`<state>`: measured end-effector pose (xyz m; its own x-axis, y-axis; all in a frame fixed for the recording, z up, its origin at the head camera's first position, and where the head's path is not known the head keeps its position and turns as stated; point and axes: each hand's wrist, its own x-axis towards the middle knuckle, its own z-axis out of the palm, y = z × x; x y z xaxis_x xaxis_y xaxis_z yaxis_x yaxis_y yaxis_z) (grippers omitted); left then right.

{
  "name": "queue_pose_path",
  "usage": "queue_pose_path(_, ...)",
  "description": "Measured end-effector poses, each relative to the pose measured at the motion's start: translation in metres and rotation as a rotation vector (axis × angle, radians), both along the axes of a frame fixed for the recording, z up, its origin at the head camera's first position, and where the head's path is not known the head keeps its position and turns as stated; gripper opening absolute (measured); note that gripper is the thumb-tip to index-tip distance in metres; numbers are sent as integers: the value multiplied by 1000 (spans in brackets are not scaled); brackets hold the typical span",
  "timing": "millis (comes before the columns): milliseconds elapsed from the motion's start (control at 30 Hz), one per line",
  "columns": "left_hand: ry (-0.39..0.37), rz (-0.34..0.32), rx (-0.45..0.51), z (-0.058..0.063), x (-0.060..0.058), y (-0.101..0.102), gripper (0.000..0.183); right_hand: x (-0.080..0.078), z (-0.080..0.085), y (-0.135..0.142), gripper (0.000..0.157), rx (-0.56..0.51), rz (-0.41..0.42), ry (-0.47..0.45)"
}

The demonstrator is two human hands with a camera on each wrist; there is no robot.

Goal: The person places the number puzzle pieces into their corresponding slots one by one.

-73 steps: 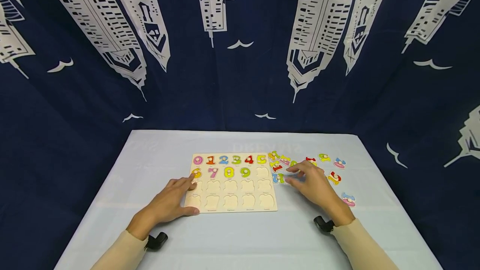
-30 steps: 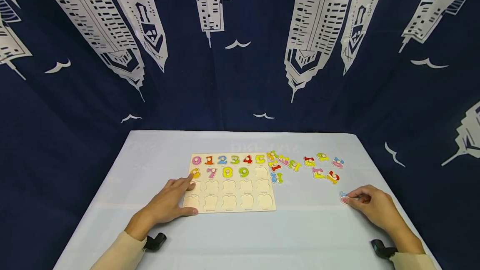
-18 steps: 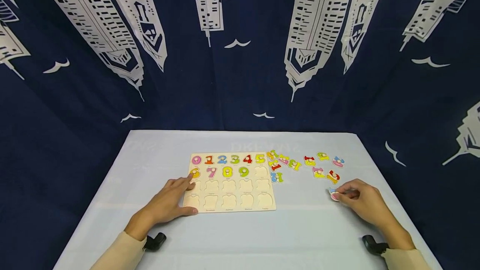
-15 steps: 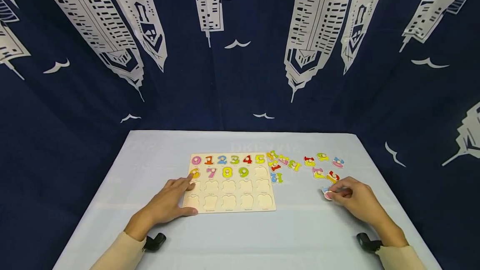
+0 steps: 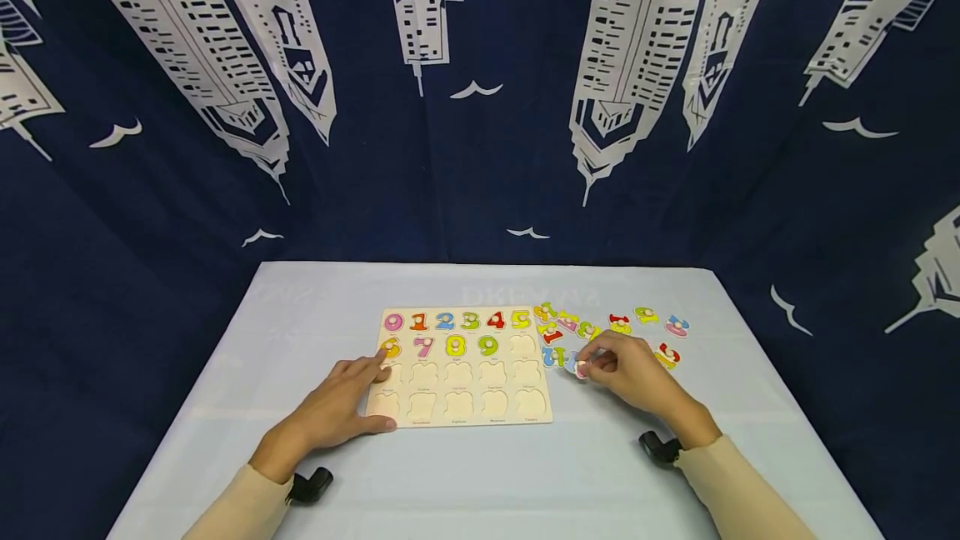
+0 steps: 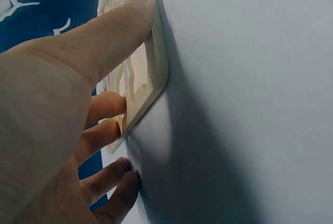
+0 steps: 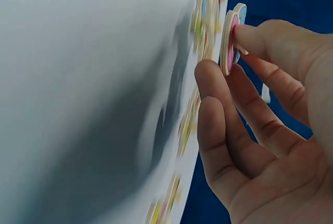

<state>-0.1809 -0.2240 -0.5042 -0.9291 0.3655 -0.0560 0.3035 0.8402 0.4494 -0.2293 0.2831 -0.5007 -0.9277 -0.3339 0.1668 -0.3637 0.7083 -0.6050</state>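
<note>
A pale wooden number puzzle board (image 5: 440, 402) lies on the table with coloured digit pieces in its upper rows and bare recesses below. My left hand (image 5: 333, 407) rests over its left edge, fingers spread; the left wrist view shows the thumb on the board's near border. Just right of the board, my right hand (image 5: 633, 373) pinches a pink-and-blue number piece (image 7: 229, 47) between thumb and fingers, apparently by its knob. In the right wrist view that piece is held above the table, while the lower fingers are bent and hold nothing.
Several loose number pieces lie right of the board, among them a blue-green piece (image 5: 553, 357), a red-yellow piece (image 5: 667, 356) and another pink-and-blue piece (image 5: 677, 326). A white cloth covers the table (image 5: 480, 482). Behind it hangs a navy curtain (image 5: 480, 165).
My right hand went to the far right, took the pink-and-blue piece from the table and carried it left towards the board. The left hand stayed on the board.
</note>
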Motion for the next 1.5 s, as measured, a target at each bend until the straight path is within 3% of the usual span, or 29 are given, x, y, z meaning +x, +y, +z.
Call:
queue_pose_path(300,-10,7,2,-2,-3,-2,107,-32,0,-59,11,80,87,37)
queue_pose_path(533,-5,4,8,-2,-1,-3,104,-47,-2,-85,10,152,108,34)
queue_pose_path(1033,-15,8,9,-3,-1,-4,98,-54,-1,-93,13,163,108,19)
queue_pose_path(1267,-16,8,4,-2,0,-4,94,-53,-1,-90,17,118,126,-17)
queue_pose_path(1500,-18,6,12,-2,1,-4,92,-55,1,-69,23,64,4,-18)
